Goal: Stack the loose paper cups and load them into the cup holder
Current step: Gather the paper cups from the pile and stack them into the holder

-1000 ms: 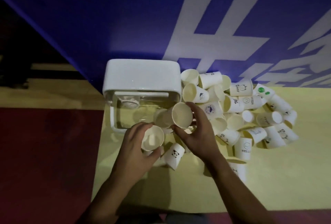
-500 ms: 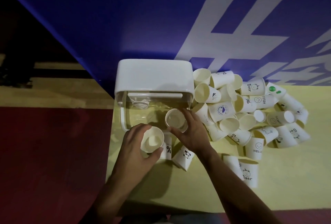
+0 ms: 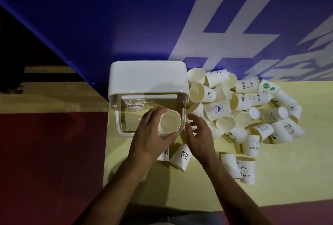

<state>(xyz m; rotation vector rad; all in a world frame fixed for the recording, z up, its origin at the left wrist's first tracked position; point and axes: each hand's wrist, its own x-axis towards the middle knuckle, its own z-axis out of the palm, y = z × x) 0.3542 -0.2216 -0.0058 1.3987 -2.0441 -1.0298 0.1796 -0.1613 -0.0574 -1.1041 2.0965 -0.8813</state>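
My left hand (image 3: 149,138) is closed around nested white paper cups (image 3: 170,121), their mouth facing up, over the front right corner of the cup holder (image 3: 147,79). The holder is a clear box with a white lid at the back of the yellow table (image 3: 180,188). Just right of the cups is my right hand (image 3: 201,136), fingers spread and nothing in them. A pile of loose cups (image 3: 234,109) lies right of the holder. A panda cup (image 3: 182,156) lies under my wrists.
Two "Bear" cups (image 3: 245,169) lie on their sides at the front right. A blue banner wall (image 3: 126,17) rises right behind the holder. The table's left edge drops to a red floor (image 3: 50,161).
My right hand has set its cup into the one in my left hand and let go. My left hand has carried the nested cups up and right, over the holder's corner.
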